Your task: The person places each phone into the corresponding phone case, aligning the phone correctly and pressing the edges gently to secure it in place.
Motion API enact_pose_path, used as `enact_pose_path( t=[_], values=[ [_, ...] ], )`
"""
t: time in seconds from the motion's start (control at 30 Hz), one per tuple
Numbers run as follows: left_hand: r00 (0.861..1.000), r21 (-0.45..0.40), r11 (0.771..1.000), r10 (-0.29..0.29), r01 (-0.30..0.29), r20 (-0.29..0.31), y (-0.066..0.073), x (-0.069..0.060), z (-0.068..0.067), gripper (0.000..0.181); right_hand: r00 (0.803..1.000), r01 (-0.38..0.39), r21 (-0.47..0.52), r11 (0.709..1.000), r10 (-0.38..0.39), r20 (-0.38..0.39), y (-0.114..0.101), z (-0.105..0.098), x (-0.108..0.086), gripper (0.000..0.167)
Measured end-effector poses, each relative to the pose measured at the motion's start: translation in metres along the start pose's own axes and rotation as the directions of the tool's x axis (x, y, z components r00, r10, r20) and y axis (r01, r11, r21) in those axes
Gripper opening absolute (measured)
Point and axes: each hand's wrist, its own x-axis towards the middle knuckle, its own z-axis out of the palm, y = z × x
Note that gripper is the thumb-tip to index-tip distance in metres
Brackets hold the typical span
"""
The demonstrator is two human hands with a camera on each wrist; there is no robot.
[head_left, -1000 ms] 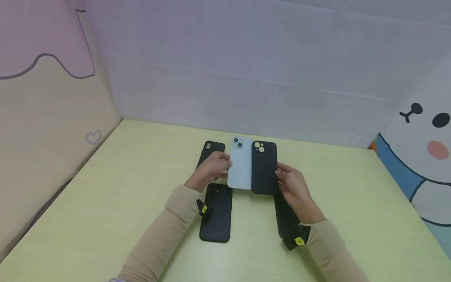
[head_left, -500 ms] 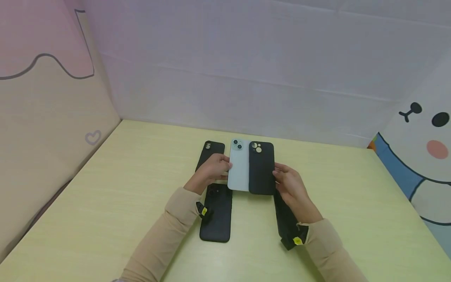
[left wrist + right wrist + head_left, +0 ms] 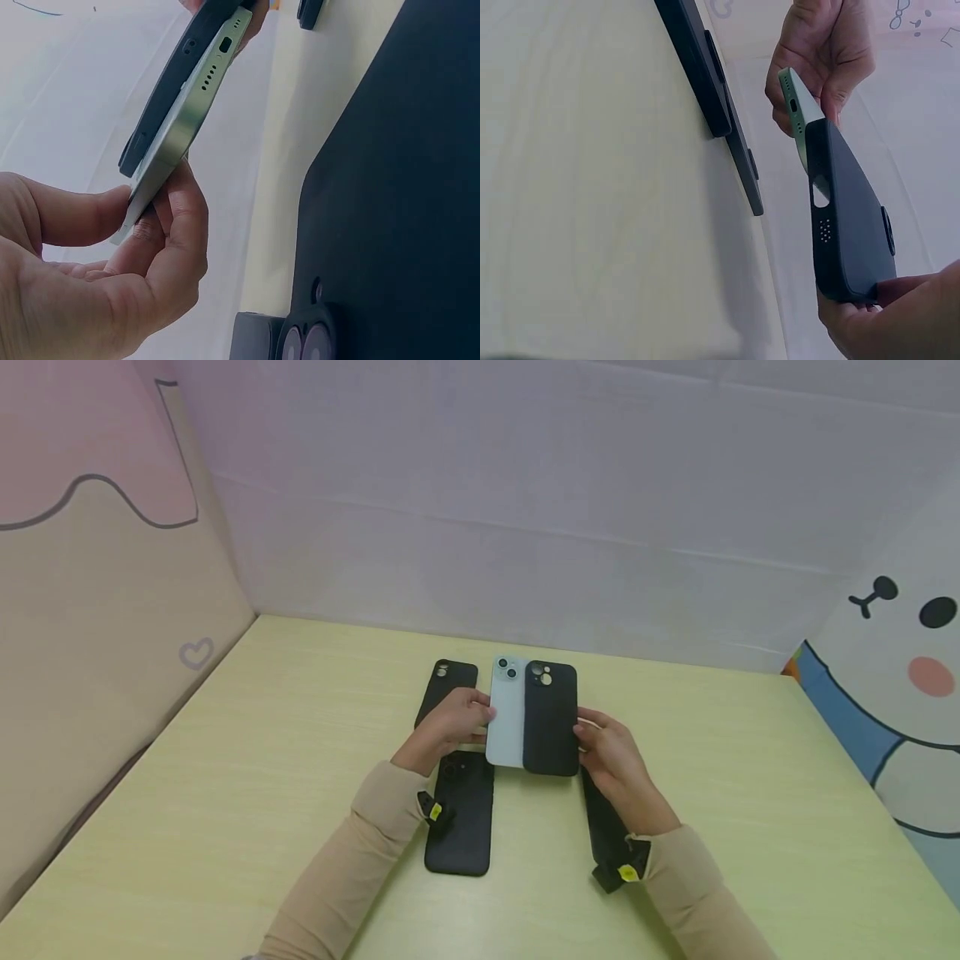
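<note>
My left hand [image 3: 459,714] pinches a pale blue-green phone [image 3: 507,718] by its left edge, thumb on the back and fingers beneath. In the left wrist view the phone's bottom edge [image 3: 184,120], with port and speaker holes, faces the camera. A black phone case [image 3: 551,718] with camera cutouts overlaps the right part of the phone's back. My right hand [image 3: 613,758] grips the case by its right edge. Both are held above the table. In the right wrist view the case [image 3: 847,217] lies partly over the phone [image 3: 799,112], offset sideways.
Left of the held phone lies a black case [image 3: 448,689], partly behind the left hand. A black phone or cased phone [image 3: 460,818] lies nearer, by the left wrist. Another dark flat item [image 3: 603,814] sits under the right wrist. The pale yellow table [image 3: 262,777] meets a fabric-covered wall [image 3: 525,527] behind.
The right hand has moved the black case leftward, so it covers more of the phone's back. The left hand and phone have shifted only slightly.
</note>
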Motion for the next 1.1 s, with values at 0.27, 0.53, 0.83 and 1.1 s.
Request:
enact_pose_path(
  t=[0.27, 0.53, 0.83, 1.1],
  values=[
    [1.0, 0.01, 1.0, 0.01, -0.01, 0.003, 0.0, -0.001, 0.003, 0.032, 1.0, -0.016, -0.013, 1.0, 0.016, -0.005, 0.002, 0.002, 0.0, 0.044],
    [1.0, 0.01, 1.0, 0.006, -0.006, -0.002, -0.001, 0.0, 0.004, 0.033, 1.0, -0.022, 0.015, 1.0, 0.022, -0.006, 0.003, 0.007, 0.0, 0.044],
    [1.0, 0.007, 1.0, 0.002, -0.002, -0.011, -0.002, 0.002, 0.005, 0.032, 1.0, -0.024, 0.01, 1.0, 0.024, 0.008, 0.005, 0.01, 0.0, 0.044],
    [1.0, -0.003, 1.0, 0.0, 0.0, 0.004, -0.002, 0.001, 0.006, 0.034, 0.999, -0.009, -0.028, 1.0, 0.01, 0.049, 0.005, 0.013, -0.001, 0.044]
  ],
)
